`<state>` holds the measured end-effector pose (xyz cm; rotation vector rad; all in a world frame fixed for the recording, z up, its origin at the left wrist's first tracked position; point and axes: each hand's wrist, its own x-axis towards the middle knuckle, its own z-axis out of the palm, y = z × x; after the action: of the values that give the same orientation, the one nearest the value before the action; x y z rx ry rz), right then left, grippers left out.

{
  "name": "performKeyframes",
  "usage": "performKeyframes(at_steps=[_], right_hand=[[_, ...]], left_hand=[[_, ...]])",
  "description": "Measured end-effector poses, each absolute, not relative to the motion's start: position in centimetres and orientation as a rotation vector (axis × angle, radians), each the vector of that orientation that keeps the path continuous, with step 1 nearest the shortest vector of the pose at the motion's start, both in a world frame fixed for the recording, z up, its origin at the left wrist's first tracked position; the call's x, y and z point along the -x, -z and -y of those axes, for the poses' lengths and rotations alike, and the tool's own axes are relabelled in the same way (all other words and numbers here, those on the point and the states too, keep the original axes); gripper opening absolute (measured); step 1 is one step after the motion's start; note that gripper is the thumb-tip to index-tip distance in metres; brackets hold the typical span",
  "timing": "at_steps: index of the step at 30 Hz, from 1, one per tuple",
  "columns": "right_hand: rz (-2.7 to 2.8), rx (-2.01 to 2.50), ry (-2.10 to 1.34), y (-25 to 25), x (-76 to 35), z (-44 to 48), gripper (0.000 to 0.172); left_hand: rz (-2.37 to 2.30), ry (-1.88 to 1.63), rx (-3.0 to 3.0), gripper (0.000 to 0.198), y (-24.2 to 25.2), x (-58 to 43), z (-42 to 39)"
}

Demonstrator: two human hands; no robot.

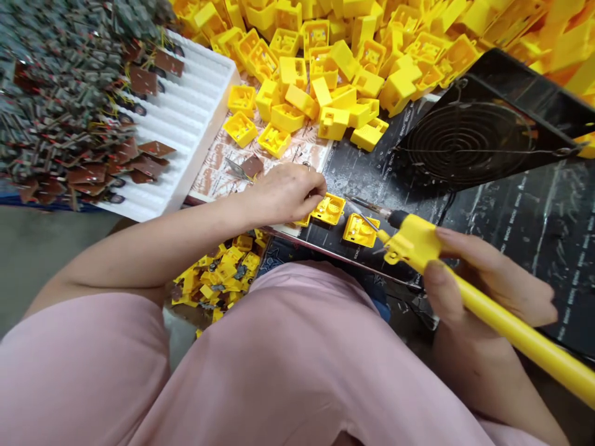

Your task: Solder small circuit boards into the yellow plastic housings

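Note:
My right hand (pixel 483 279) is wrapped around a yellow soldering iron (pixel 418 238) with a thin feed tube beside its dark barrel. The iron's tip points left, above a small yellow casing (pixel 360 230) on the bench edge. My left hand (pixel 290 192) is closed, thumb and fingers curled together, at the upper left of another open yellow casing (pixel 329 209). Whatever its fingertips pinch is hidden. Part of a third casing (pixel 303 220) shows beneath that hand. Just behind the left hand lies a brown circuit board (pixel 252 166) with a grey piece beside it.
Yellow casings (pixel 344 93) are heaped across the back. A black fan (pixel 483 124) stands at the right rear. At left, a white ribbed foam tray (pixel 195 105) carries many wired boards (pixel 69 118). Below the bench edge sits a container of yellow parts (pixel 223 272).

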<state>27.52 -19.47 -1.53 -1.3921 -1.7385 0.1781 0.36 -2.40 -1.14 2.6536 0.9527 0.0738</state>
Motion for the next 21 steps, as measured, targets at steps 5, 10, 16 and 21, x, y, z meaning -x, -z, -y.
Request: performKeyframes(at_steps=[5,10,16,21], right_hand=[[1.715,1.296,-0.137,1.8,-25.2,18.1,0.043],[1.86,1.213,-0.107,1.2,-24.6,17.6,0.027],[1.961,1.12,-0.058,1.0,-24.0,16.3,0.019],[2.045,1.11,-0.13,0.3,-24.5,16.6,0.015]], left_hand=[[-0.983,-0.04,-2.867,0.035,1.8,-0.8,3.1],[-1.011,0.036,-2.936,0.039,1.6,-1.2,3.5],[-1.024,0.071,-3.017,0.035,1.2,-1.6,3.8],[-1.064,0.097,-3.029,0.033,0.9,-1.9,4.0]])
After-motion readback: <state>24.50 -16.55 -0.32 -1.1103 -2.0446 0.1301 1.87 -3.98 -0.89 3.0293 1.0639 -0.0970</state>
